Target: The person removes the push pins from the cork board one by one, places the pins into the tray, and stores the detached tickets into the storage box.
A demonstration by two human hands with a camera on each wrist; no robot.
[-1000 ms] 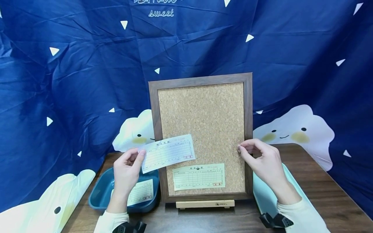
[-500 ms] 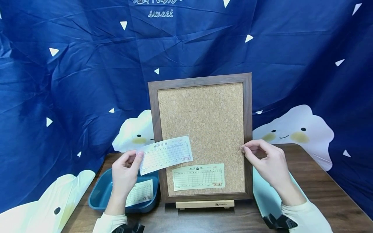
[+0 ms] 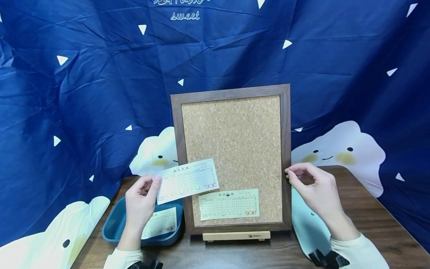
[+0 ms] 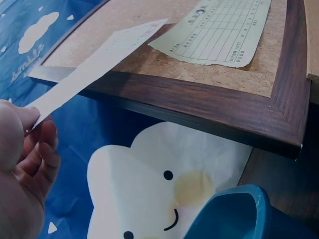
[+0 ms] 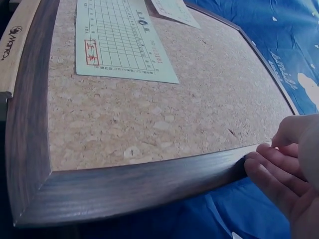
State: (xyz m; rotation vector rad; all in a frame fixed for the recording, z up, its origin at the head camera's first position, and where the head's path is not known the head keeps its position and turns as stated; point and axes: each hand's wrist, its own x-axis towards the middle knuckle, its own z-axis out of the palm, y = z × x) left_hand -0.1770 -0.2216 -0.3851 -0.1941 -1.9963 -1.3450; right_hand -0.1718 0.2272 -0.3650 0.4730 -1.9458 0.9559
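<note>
A person's left hand pinches a white slip by its left end, thumb in front and fingers curled behind, so the paper runs from the fingertips toward 2 o'clock. The slip's far end lies over the lower left of a cork board; the left wrist view shows that end lifted a little off the cork rather than flat against it. At 5 o'clock from the held slip, a green slip is pinned flat to the cork by a small pin at its top edge.

The right hand sits at the board's right edge, at 3 o'clock from the held slip and well apart from it. Its fingers are curled together with thumb and forefinger tips meeting at the wooden frame; the right wrist view shows the fingertips touching the frame's outer side. Whether anything small is pinched between them cannot be made out.

The board stands upright on a pale wooden stand on a dark table. A blue tray at 7 o'clock from the board holds another slip; a pale tray lies under the right forearm. A blue cloth with cloud faces hangs behind.
</note>
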